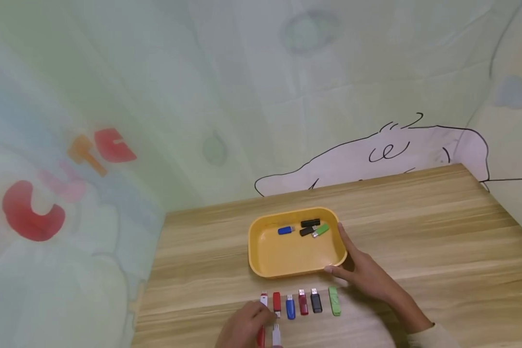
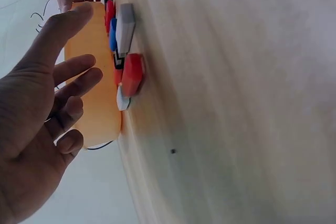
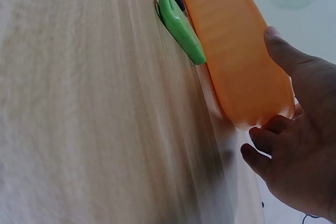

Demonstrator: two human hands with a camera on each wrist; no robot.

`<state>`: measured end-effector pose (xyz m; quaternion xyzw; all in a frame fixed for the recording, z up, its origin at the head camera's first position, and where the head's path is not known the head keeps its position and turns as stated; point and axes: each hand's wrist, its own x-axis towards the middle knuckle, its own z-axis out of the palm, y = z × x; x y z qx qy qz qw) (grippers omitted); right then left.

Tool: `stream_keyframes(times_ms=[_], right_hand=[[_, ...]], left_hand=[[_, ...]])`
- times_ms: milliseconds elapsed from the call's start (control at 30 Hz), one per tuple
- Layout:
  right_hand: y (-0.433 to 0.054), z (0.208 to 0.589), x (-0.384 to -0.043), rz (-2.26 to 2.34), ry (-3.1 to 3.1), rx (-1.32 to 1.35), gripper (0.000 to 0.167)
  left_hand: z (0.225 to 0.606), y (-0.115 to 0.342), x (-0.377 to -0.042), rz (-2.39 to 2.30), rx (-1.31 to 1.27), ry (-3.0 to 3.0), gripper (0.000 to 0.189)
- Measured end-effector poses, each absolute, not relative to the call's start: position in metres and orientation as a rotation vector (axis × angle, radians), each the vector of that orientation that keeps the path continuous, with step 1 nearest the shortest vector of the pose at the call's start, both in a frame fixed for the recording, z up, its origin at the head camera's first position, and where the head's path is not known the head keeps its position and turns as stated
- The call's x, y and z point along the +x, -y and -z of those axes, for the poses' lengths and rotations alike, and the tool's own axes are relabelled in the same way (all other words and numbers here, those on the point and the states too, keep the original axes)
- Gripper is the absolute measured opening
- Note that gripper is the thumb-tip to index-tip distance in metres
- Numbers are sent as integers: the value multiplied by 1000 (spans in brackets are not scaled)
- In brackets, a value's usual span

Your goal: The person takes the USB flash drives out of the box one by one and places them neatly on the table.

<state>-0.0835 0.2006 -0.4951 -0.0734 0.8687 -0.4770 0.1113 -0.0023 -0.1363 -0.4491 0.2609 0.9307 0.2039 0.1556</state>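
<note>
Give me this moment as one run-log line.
left hand: empty, near left end of USB drive row | right hand: holds yellow tray by near-right corner | tray: blue, black, green drives inside

No readable text, label, brand, number or sign in any view.

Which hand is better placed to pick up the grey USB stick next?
Probably the left hand: it holds nothing and is close beside the grey USB stick. The right hand is farther off and grips the yellow tray at its right end.
</note>
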Motion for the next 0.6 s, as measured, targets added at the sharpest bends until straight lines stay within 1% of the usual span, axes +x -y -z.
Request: stream_keyframes(times_ms=[233,400,500,600], right_hand=[[-201,497,-83,1395,-2553,-211,114],[-200,498,-83,1399,-2546,-216,114],[-200,498,-83,1395,-2555,-224,114],[-199,496,-83,1396,-2558,-219,114]], left_hand=[[444,132,-9,-459,836,-2843,42],[438,129,-16,-486,790,-2860,31],[435,127,-21,-504,804,-2887,24],[429,126,-25,-460,849,-2940,24]])
